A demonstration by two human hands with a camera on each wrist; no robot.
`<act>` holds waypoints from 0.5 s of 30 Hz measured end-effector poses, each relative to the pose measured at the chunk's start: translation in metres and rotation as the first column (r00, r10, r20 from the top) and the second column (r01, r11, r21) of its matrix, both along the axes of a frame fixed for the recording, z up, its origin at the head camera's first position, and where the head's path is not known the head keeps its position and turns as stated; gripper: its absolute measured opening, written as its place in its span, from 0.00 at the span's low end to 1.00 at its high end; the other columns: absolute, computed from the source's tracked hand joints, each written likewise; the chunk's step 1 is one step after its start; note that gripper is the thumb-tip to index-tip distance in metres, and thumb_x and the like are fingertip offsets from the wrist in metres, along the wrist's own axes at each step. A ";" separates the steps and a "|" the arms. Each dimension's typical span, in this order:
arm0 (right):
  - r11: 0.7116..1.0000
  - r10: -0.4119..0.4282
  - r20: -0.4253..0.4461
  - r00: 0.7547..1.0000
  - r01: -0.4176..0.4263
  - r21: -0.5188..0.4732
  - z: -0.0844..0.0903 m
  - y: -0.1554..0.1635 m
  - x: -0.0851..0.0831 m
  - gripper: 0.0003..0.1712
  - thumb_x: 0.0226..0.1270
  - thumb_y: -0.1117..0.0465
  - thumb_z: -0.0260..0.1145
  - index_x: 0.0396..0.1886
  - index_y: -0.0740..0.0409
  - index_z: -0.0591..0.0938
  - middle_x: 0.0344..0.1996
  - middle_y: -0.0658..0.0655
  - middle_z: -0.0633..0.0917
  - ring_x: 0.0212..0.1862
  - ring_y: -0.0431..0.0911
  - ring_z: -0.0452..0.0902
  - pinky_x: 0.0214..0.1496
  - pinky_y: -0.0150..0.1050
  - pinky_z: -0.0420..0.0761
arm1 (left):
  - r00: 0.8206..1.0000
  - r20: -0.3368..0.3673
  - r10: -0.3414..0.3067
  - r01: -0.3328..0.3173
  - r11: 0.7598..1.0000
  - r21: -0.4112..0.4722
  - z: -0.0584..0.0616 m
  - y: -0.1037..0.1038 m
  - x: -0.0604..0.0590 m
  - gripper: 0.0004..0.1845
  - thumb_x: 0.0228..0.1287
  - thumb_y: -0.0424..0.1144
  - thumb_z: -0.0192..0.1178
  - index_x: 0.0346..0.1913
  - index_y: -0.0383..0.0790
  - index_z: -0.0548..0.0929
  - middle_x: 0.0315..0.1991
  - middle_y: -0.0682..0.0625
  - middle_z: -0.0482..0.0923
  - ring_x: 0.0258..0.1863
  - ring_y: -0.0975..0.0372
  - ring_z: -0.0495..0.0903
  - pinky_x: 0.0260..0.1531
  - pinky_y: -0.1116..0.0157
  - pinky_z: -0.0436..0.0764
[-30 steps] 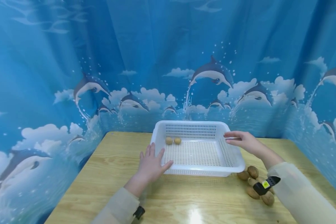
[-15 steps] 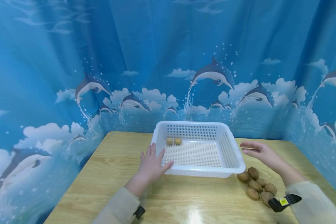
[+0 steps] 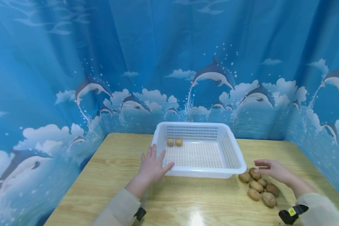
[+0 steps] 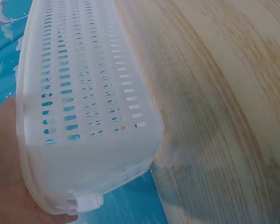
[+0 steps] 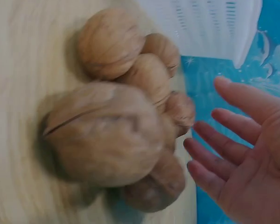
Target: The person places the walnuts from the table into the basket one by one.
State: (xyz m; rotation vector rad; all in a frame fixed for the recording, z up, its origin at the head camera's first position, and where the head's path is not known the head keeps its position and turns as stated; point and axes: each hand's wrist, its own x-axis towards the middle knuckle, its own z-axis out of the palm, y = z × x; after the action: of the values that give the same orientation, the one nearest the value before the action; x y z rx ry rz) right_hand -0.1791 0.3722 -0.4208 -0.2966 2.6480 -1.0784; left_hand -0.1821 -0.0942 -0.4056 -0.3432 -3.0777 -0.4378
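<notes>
A white plastic basket point(image 3: 206, 170) with slotted walls stands on the wooden table. My left hand point(image 3: 152, 167) rests on its near left corner, fingers spread over the rim; in the left wrist view only part of that hand point(image 4: 4, 163) shows beside the basket wall point(image 4: 88, 154). Two small round brown nuts point(image 3: 179, 142) lie inside at the left. To the right of the basket sits a cluster of several walnuts point(image 3: 256, 186). Above its far side hovers my right hand point(image 3: 275, 172), holding nothing. The right wrist view shows its fingers point(image 5: 224, 142) loosely extended, apart from the walnuts point(image 5: 107, 135).
The wooden table point(image 3: 107, 175) stretches in front of the basket and to its left. A blue curtain point(image 3: 158, 62) printed with dolphins hangs behind the table and at both sides. A black strap device point(image 3: 293, 213) sits on the right wrist.
My right hand has left the basket's right rim and moved right and down to the walnuts, which are now less covered by the arm. My left hand stays on the basket.
</notes>
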 end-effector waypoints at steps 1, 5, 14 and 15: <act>1.000 -0.002 0.010 1.000 0.002 0.009 -0.003 0.002 0.000 0.37 0.67 0.54 0.60 0.62 0.80 0.62 0.57 0.79 0.68 0.55 0.69 0.69 0.49 0.55 0.76 | 1.000 0.004 0.000 0.000 1.000 0.001 0.000 0.000 0.000 0.42 0.62 0.70 0.40 0.70 0.46 0.61 0.72 0.35 0.39 0.70 0.43 0.38 0.63 0.38 0.42; 1.000 -0.002 0.033 0.999 0.001 0.018 -0.011 0.005 -0.001 0.38 0.65 0.54 0.63 0.61 0.81 0.63 0.56 0.80 0.68 0.54 0.69 0.70 0.48 0.54 0.77 | 1.000 0.011 0.002 -0.002 1.000 0.001 -0.001 0.000 -0.001 0.42 0.61 0.71 0.40 0.71 0.46 0.61 0.72 0.35 0.38 0.70 0.43 0.38 0.63 0.38 0.42; 0.997 0.017 0.054 0.998 -0.021 0.070 -0.016 0.001 -0.007 0.37 0.64 0.54 0.63 0.59 0.81 0.65 0.55 0.80 0.70 0.53 0.69 0.70 0.48 0.56 0.76 | 1.000 0.008 0.016 -0.016 1.000 0.017 0.000 -0.001 -0.001 0.42 0.61 0.70 0.42 0.70 0.47 0.61 0.73 0.36 0.39 0.71 0.43 0.37 0.63 0.39 0.41; 0.997 0.017 0.046 0.999 -0.020 0.075 -0.016 0.000 -0.006 0.37 0.64 0.54 0.64 0.59 0.81 0.65 0.54 0.79 0.70 0.53 0.69 0.70 0.49 0.56 0.76 | 1.000 0.007 0.015 -0.015 1.000 0.016 -0.001 -0.001 -0.001 0.42 0.60 0.71 0.42 0.70 0.47 0.61 0.73 0.36 0.39 0.71 0.43 0.37 0.63 0.39 0.41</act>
State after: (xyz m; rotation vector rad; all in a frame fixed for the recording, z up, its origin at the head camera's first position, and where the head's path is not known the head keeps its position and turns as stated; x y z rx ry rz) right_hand -0.1853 0.3724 -0.4368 -0.2772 2.6328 -0.9650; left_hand -0.1827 -0.0951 -0.4063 -0.3187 -3.0798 -0.4640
